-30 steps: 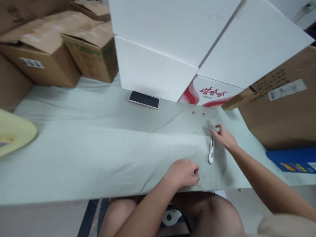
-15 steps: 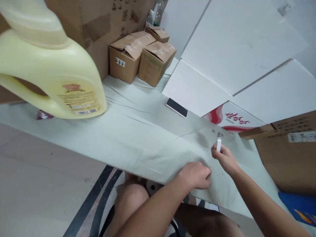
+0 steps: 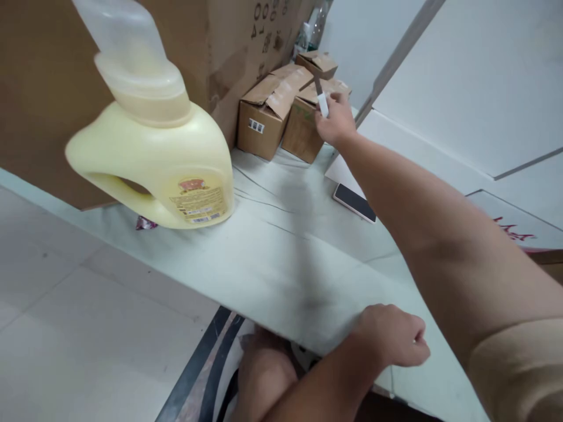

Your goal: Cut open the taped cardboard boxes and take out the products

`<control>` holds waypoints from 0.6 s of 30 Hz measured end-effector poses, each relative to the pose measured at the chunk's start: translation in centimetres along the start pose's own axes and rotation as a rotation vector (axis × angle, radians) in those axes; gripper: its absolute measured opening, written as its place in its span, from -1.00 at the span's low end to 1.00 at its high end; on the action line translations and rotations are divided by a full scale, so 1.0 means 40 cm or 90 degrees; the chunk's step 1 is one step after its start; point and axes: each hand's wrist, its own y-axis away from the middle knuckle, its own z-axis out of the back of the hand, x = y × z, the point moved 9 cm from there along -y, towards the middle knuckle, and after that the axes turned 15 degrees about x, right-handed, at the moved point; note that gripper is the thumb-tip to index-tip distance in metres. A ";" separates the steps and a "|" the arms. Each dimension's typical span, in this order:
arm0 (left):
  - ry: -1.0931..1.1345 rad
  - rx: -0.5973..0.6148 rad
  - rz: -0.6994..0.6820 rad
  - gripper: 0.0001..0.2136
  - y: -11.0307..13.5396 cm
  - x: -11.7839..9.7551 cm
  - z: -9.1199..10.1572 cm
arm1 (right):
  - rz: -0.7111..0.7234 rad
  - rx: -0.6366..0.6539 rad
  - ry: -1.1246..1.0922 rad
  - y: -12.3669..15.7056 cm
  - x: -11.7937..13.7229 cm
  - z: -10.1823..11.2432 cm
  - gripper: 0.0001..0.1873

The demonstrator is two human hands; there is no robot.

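My right hand reaches out over the small cardboard boxes, closed on the white handle of a knife. Its narrow blade points up and away, in front of the box tops; whether it touches them I cannot tell. Near the front edge of the cloth-covered table, my left hand is a closed fist. A tiny pale spot shows between its fingers, too small to name. Below the knife stands a cardboard box, beside another taped box with a printed label.
A large yellow jug stands at the left on the table, by a shiny wrapper. A phone lies under my right forearm. A big carton and plastic bottles are behind; white panels rise at right.
My right hand has moved the knife from the table's right side up and left to the boxes. My left fist stays low near the front edge. The view has shifted left.
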 end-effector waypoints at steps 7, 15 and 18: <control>0.035 -0.020 -0.002 -0.78 0.019 0.017 0.017 | -0.089 -0.001 -0.095 0.023 -0.014 0.023 -0.37; 0.071 -0.474 -0.107 -0.91 0.153 0.040 0.190 | -0.058 0.068 -0.211 0.353 0.146 0.096 -0.59; 0.137 -0.965 -0.106 -0.88 0.393 0.132 0.272 | 0.036 0.087 -0.232 0.608 0.168 0.152 -0.48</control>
